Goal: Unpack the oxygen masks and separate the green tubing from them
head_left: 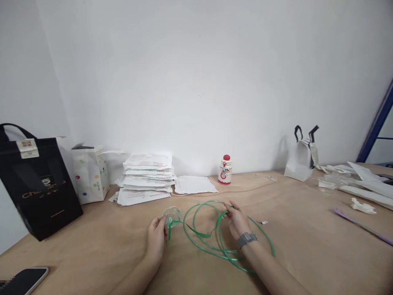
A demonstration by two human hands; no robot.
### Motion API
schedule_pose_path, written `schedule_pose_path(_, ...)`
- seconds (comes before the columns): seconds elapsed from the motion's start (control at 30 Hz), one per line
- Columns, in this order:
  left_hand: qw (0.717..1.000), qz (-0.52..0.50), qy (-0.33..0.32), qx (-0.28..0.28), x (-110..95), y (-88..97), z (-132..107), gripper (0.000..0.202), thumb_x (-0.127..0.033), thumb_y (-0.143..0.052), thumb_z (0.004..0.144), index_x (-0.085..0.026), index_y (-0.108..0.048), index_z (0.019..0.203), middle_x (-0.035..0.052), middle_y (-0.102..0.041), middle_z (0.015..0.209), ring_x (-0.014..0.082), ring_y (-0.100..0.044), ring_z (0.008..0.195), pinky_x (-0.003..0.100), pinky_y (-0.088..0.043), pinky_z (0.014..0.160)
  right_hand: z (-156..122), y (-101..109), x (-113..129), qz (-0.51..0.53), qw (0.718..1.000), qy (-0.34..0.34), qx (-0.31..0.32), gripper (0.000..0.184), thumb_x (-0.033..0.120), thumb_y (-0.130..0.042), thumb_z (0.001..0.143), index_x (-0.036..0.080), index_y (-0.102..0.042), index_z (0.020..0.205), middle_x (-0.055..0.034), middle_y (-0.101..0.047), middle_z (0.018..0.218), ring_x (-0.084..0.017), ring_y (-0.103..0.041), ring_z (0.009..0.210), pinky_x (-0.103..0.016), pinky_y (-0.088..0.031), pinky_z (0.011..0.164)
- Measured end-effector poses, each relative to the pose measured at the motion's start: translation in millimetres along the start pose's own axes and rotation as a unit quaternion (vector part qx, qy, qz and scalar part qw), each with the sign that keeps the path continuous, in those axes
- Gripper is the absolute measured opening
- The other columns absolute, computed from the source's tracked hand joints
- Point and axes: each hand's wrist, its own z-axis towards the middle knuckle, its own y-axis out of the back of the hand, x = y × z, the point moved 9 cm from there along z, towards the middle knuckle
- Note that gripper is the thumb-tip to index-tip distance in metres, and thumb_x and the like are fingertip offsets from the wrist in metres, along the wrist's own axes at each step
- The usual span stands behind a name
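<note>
I am pinching the clear oxygen mask (172, 215) by its edge with my left hand (156, 239) while my right hand (236, 220) is pinching a loop of its green tubing (229, 241), the rest lying coiled between my hands on the plywood desk (307, 254).

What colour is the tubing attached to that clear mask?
The tubing is translucent green, best seen in the head view.

"What was held?"

"A clear oxygen mask (172, 216) was held by the left hand (156, 239), green tubing (199, 246) by the right hand (236, 219)."

"And behind them?"

"Flat white packets (147, 180) were stacked there."
</note>
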Motion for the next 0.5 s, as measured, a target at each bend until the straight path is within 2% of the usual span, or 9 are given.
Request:
schedule_pose_path(0.1, 0.999, -0.018, 0.004, -0.030, 7, 10.8, 8, 0.031, -0.044, -0.061, 0.061, -0.021, -0.043, 0.051, -0.0094, -0.038, 0.038, 0.0068, -0.034, 0.035, 0.019, -0.026, 0.036, 9, 11, -2, -0.002, 0.999, 0.002, -0.035, 0.020, 0.007, -0.061, 0.067, 0.021, -0.051, 0.078, 0.0041, -0.065, 0.067, -0.009, -0.060, 0.052, -0.018, -0.048, 0.048)
schedule_pose_path(0.17, 0.999, -0.026, 0.007, -0.039, 11, 14.2, 11, 0.029, -0.043, -0.061, 0.060, -0.021, -0.043, 0.052, -0.0093, -0.039, 0.039, 0.0076, -0.034, 0.036, 0.019, -0.026, 0.036, 16, 19, -2, -0.010, 0.998, 0.007, -0.064, 0.014, 0.012, -0.062, 0.068, 0.020, -0.054, 0.077, 0.0040, -0.063, 0.065, -0.008, -0.059, 0.050, -0.018, -0.046, 0.045)
schedule_pose_path(0.27, 0.999, -0.033, 0.008, -0.043, 12, 15.1, 12, 0.029, -0.042, -0.062, 0.058, -0.021, -0.043, 0.051, -0.0092, -0.039, 0.039, 0.0084, -0.036, 0.036, 0.020, -0.027, 0.037, 27, 35, 2, -0.022, 0.993, 0.025, -0.115, 0.011, 0.018, -0.063, 0.070, 0.019, -0.053, 0.075, 0.0049, -0.060, 0.064, -0.007, -0.057, 0.046, -0.018, -0.044, 0.044)
schedule_pose_path(0.37, 0.998, -0.037, 0.004, -0.045, 9, 14.4, 10, 0.031, -0.043, -0.062, 0.059, -0.021, -0.041, 0.050, -0.0092, -0.039, 0.041, 0.0084, -0.037, 0.037, 0.021, -0.029, 0.038, 36, 52, 12, -0.033, 0.986, 0.052, -0.155, 0.015, 0.021, -0.062, 0.070, 0.021, -0.048, 0.074, 0.0061, -0.057, 0.061, -0.009, -0.058, 0.047, -0.020, -0.045, 0.048)
schedule_pose_path(0.5, 0.999, -0.026, 0.000, -0.045, 4, 13.9, 7, 0.032, -0.043, -0.062, 0.059, -0.021, -0.040, 0.049, -0.0090, -0.038, 0.041, 0.0083, -0.036, 0.037, 0.020, -0.028, 0.038, 43, 65, 27, -0.062, 0.980, 0.084, -0.172, 0.013, 0.027, -0.056, 0.073, 0.023, -0.046, 0.080, 0.0077, -0.052, 0.054, -0.010, -0.052, 0.041, -0.023, -0.040, 0.044)
